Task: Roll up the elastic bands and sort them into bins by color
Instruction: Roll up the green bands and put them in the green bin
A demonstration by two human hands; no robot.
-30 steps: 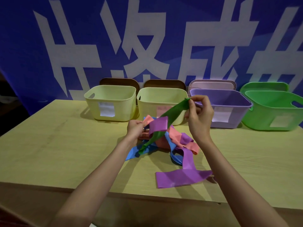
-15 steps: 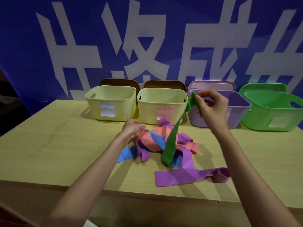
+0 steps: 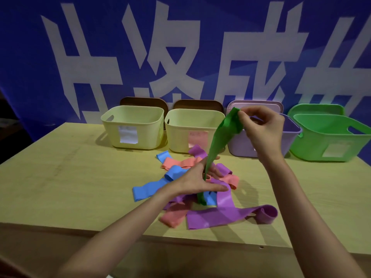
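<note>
1. The right hand (image 3: 261, 129) pinches the green band (image 3: 220, 137) by its top end, raised before the purple bin (image 3: 289, 137).
2. The left hand (image 3: 198, 179), previously clear of the band, now touches its lower part with relaxed fingers, above the band pile (image 3: 180, 177) on the table (image 3: 70, 177).

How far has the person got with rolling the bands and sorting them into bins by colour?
Done: almost nothing; one purple band has a rolled end, but lies on the table, and no band shows inside any bin. In hand: the right hand pinches the top of the green band, and the left hand touches it lower down. Left: the pile of bands, plus binning the green one in the green bin.
</note>
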